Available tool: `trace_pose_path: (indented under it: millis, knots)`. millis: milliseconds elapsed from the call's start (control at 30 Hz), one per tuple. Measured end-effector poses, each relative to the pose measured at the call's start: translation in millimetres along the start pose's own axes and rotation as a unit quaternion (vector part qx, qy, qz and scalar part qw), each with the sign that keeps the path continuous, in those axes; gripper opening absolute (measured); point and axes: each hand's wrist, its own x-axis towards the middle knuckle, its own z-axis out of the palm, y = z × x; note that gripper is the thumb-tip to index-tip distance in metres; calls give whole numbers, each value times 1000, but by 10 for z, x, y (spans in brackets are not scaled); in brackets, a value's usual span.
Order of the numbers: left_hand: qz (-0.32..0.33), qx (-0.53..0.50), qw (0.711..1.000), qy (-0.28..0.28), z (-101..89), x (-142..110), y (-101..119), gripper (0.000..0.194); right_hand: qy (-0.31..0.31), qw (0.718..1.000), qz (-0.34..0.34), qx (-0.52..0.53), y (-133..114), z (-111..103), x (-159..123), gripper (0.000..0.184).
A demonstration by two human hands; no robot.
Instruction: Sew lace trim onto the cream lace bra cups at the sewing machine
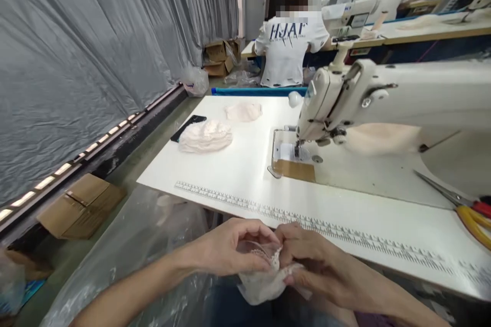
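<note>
In front of the table's near edge, a small piece of thin white fabric with lace trim (pixel 264 286) is held low over my lap. My left hand (pixel 245 248) grips its upper left side between thumb and fingers. On the other side, my right hand (pixel 310 260) pinches the lace edge and the cloth below it. The fingertips of both hands nearly meet at the top. Part of the fabric is hidden behind the fingers. Beyond my hands lies the white table (pixel 238 163), with ruler markings (pixel 268 209) along its near edge.
A sewing machine (pixel 345 97) stands at the right. Scissors with yellow handles (pixel 470 214) lie near it. A stack of cream fabric pieces (pixel 207 136), partly over a dark phone (pixel 187 127), and another piece (pixel 243 111) lie left. A cardboard box (pixel 82 204) and plastic sheeting (pixel 130 260) are beside the table.
</note>
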Motion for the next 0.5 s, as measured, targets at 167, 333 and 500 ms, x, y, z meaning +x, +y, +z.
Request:
trace_pose_path:
  millis: [167,333,500]
  knots:
    - [-93,-71,992,40,207,55,-391,24,-7,995,24,-102,80,206,-126,12]
    - [-99,-80,990,64,313,142,-749,24,-19,985,68,-155,69,268,-335,16]
    - [-109,-58,982,140,330,242,-1070,28,-115,986,66,-101,-194,346,-476,17]
